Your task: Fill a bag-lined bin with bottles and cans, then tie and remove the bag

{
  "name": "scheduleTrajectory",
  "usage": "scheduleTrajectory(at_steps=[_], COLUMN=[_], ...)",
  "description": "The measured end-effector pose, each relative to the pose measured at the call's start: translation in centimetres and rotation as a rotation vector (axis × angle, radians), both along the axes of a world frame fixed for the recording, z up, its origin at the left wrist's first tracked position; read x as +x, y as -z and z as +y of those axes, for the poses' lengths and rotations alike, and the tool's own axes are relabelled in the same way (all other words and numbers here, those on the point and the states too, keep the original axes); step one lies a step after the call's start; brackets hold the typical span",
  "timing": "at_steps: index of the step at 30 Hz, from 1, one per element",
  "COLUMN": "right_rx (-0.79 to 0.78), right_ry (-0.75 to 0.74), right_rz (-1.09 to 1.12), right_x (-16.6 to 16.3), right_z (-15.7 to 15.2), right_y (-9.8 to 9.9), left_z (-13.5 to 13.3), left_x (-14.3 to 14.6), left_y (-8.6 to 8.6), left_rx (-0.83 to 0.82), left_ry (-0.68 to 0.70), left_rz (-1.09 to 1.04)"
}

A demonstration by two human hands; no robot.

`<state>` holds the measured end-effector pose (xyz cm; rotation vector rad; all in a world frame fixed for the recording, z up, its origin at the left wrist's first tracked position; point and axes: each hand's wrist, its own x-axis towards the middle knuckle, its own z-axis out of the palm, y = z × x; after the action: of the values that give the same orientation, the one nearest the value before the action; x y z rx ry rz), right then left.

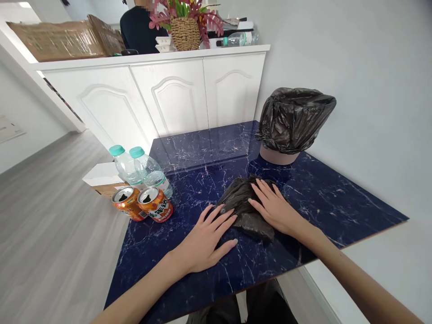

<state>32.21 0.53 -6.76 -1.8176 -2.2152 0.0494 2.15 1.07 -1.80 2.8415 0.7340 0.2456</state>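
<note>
A crumpled black plastic bag (254, 225) lies on the dark blue marbled table (189, 180), close to its front edge. My left hand (207, 238) is flat and spread, its fingertips at the bag's left side and its thumb against the tabletop. Across the bag's right part rests my right hand (272, 202), fingers stretched out and pointing up and left. Neither hand is closed round anything. Behind the bag stands a pinkish bin (278, 156), lined with a black bin bag (297, 119) folded over its rim.
At the table's left stand two orange drink cans (155, 204), both opened, and clear bottles (148, 168) with teal caps. A white-topped carton (106, 177) is beside them. Beyond is a white cabinet (175, 99) bearing a taped cardboard box (67, 38) and a potted plant (185, 33). A person sits behind it.
</note>
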Motion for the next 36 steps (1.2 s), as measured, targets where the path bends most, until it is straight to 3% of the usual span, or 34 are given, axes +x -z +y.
scheduleTrajectory(at_steps=[2, 6, 12, 15, 20, 23, 28, 33, 36], right_rx=[0.031, 0.087, 0.126, 0.017, -0.372, -0.412, -0.296, -0.118, -0.118], right_ry=[-0.042, -0.308, -0.291, -0.277, -0.265, -0.178, 0.044, 0.28, 0.335], right_rz=[0.03, 0.03, 0.068, 0.223, 0.564, 0.655, 0.668, 0.318, 0.126], right_x=[-0.4, -2.2, -2.0, -1.3, -1.4, -1.5, -1.2, -1.2, -1.5], right_z=[-1.5, -5.5, -7.6, -7.6, -8.4, -8.8, -7.7, -5.6, -4.4], right_y=[-1.7, -4.0, -2.1, -3.2, -8.1, -9.3, -7.2, -4.4, -3.7], left_z=[0.0, 0.1, 0.2, 0.4, 0.7, 0.7, 0.3, 0.4, 0.8], left_x=[0.0, -0.1, -0.5, -0.7, -0.7, -0.5, 0.1, 0.7, 0.7], left_y=[0.0, 0.0, -0.2, -0.4, -1.1, -1.3, -1.0, 0.1, 0.8], left_rx=[0.011, 0.039, 0.066, 0.059, -0.146, -0.289, -0.376, -0.506, -0.38], left_ry=[0.003, 0.005, 0.021, 0.028, 0.11, 0.139, -0.088, -0.385, -0.445], left_rz=[-0.02, -0.089, -0.181, -0.254, -0.352, -0.378, -0.396, -0.417, -0.456])
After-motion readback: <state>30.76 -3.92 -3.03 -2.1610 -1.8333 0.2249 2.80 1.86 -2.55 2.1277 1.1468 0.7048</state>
